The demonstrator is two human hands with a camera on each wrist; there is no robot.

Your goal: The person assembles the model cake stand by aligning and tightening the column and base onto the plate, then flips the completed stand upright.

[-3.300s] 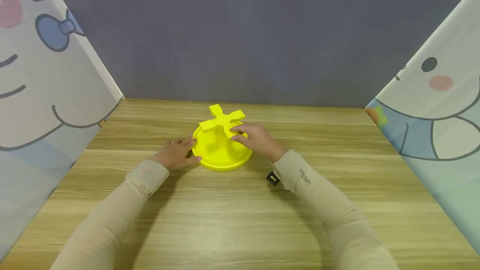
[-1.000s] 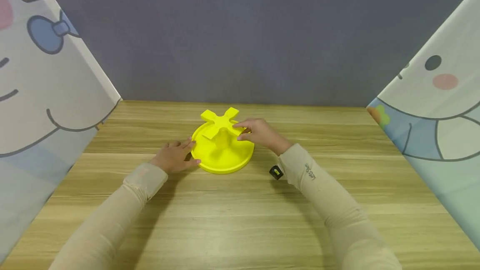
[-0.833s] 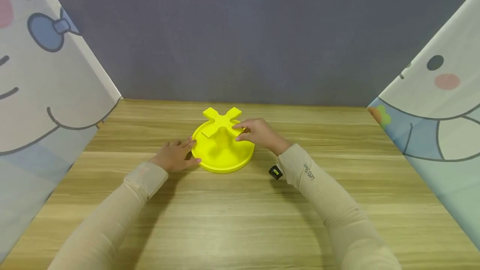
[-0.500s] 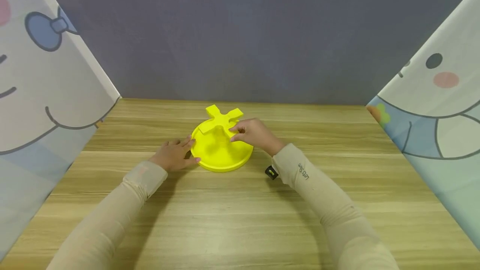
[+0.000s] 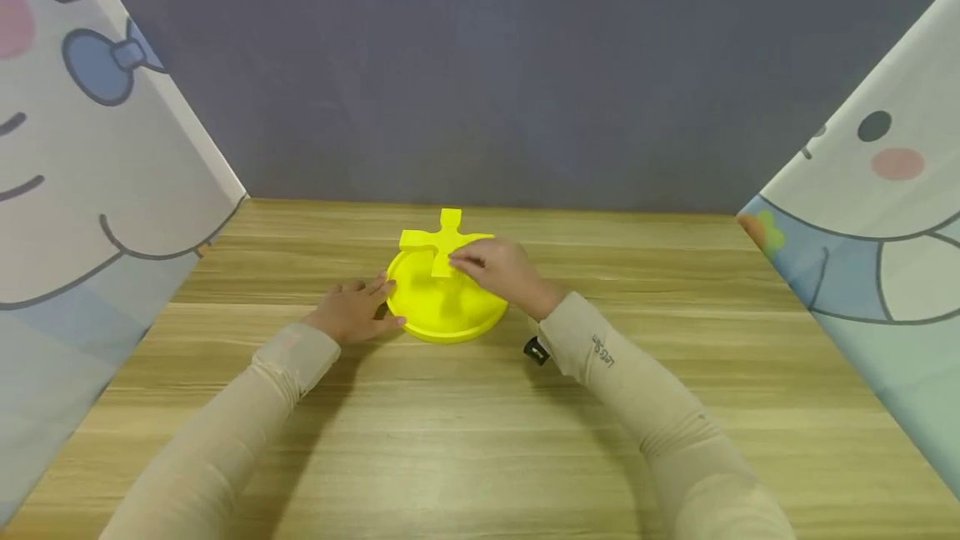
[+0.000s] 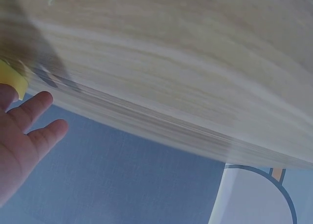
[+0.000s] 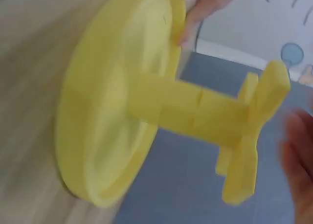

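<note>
A yellow round dish (image 5: 442,336) lies on the wooden table. From its centre rises a thick post (image 7: 181,106), topped by a flat four-armed cross knob (image 5: 447,238) in the same yellow. My left hand (image 5: 351,311) rests against the dish's left side, fingers spread on the rim; in the left wrist view the left hand (image 6: 24,136) has straight fingers. My right hand (image 5: 501,269) is at the cross knob, its fingertips overlapping the near arm in the head view. In the right wrist view its blurred fingers (image 7: 296,160) stand a small gap away from the knob.
A small black object (image 5: 536,350) shows just below the right cuff. A grey panel (image 5: 487,73) closes off the table's back edge. Printed cartoon panels (image 5: 172,157) stand along both sides.
The cross knob has turned clockwise, its arms now pointing back, front and to the sides. My right hand has moved slightly left, its fingers drawn together; the left hand has stayed on the rim.
</note>
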